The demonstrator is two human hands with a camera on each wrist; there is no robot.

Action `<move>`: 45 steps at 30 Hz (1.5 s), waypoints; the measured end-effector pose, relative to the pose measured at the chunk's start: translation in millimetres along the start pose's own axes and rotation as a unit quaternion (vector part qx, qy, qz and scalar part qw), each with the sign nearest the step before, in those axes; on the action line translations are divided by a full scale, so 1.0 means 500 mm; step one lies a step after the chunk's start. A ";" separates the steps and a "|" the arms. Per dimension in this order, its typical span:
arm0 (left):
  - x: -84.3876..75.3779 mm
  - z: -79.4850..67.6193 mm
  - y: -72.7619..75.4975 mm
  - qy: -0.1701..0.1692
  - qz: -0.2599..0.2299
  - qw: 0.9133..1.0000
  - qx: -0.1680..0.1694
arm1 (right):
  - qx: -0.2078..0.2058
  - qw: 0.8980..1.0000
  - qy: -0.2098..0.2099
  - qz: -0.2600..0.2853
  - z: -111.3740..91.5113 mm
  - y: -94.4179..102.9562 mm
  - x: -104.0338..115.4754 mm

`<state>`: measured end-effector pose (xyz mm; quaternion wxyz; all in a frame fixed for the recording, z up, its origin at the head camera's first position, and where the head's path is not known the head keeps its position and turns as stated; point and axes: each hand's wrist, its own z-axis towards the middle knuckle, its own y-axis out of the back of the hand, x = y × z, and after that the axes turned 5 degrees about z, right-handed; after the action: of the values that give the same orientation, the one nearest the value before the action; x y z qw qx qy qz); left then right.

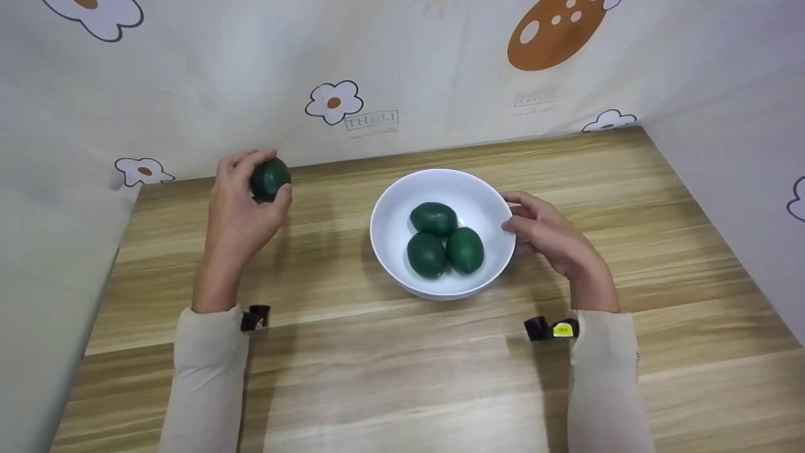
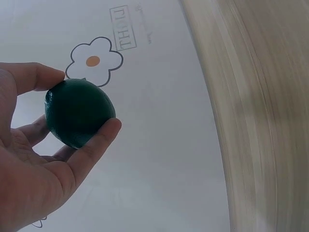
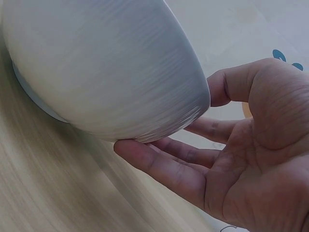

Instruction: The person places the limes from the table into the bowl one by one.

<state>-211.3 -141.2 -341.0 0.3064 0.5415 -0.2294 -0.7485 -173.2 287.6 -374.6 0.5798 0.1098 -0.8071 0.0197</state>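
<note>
In the head view my left hand (image 1: 242, 201) holds a glossy dark green avocado (image 1: 272, 178) at the back left, raised above the table. The left wrist view shows the avocado (image 2: 79, 113) between thumb and curled fingertips. Three more dark green avocados (image 1: 434, 218) lie together inside a white bowl (image 1: 396, 195). My right hand (image 1: 550, 236) grips the bowl at its right side, with a fingertip over the rim and others against the outer wall. In the right wrist view the bowl's outer wall (image 3: 106, 72) hides its contents.
A wood-grain table (image 1: 402, 377) carries the bowl. Behind it hangs a pale sheet (image 1: 251, 75) printed with flowers, which meets the back edge; pale sheeting also borders both sides. Small dark cameras (image 1: 256, 318) sit at both wrists.
</note>
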 end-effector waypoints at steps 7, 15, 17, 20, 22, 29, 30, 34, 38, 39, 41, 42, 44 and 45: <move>-0.005 -0.003 0.002 0.003 -0.011 1.000 0.009 | -0.004 1.000 -0.004 0.000 0.003 -0.002 0.000; -0.011 -0.007 -0.001 0.003 -0.019 1.000 0.013 | -0.002 1.000 -0.005 -0.004 0.004 -0.002 0.000; -0.012 -0.007 -0.003 0.000 -0.019 1.000 0.016 | -0.002 1.000 -0.005 -0.003 0.004 -0.002 0.000; -0.013 -0.007 -0.007 -0.008 -0.010 1.000 0.014 | -0.001 1.000 -0.005 0.002 0.004 -0.002 0.000; -0.013 -0.006 -0.009 -0.012 -0.003 1.000 0.010 | 0.000 1.000 -0.005 0.005 0.004 -0.002 0.000; -0.021 -0.007 -0.013 -0.008 -0.002 1.000 0.013 | 0.000 1.000 -0.001 0.007 0.004 -0.001 -0.002; -0.022 -0.007 -0.015 -0.007 -0.003 1.000 0.015 | 0.001 1.000 0.000 0.008 0.005 -0.001 -0.003; -0.026 -0.006 -0.021 -0.006 -0.004 1.000 0.026 | 0.000 1.000 0.000 0.007 0.004 -0.001 -0.004; -0.026 -0.006 -0.025 -0.010 -0.005 1.000 0.028 | -0.002 1.000 -0.001 -0.002 0.004 -0.001 -0.003; -0.027 -0.006 -0.025 -0.011 -0.005 1.000 0.027 | -0.003 1.000 -0.002 -0.004 0.004 -0.001 -0.002; -0.028 -0.006 -0.026 -0.013 -0.005 1.000 0.027 | -0.005 1.000 -0.004 -0.009 0.004 0.000 -0.001; -0.028 -0.007 -0.026 -0.014 -0.005 1.000 0.027 | -0.005 1.000 -0.006 -0.011 0.004 0.000 0.000; -0.030 -0.007 -0.027 -0.013 -0.006 0.999 0.029 | -0.007 1.000 -0.008 -0.016 0.004 0.000 0.001; -0.031 -0.007 -0.027 -0.013 -0.006 0.999 0.029 | -0.007 1.000 -0.009 -0.017 0.003 0.000 0.001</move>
<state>-207.1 -120.7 -341.0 0.2826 0.5416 -0.2520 -0.7505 -175.0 287.3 -374.6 0.5737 0.1196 -0.8103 0.0036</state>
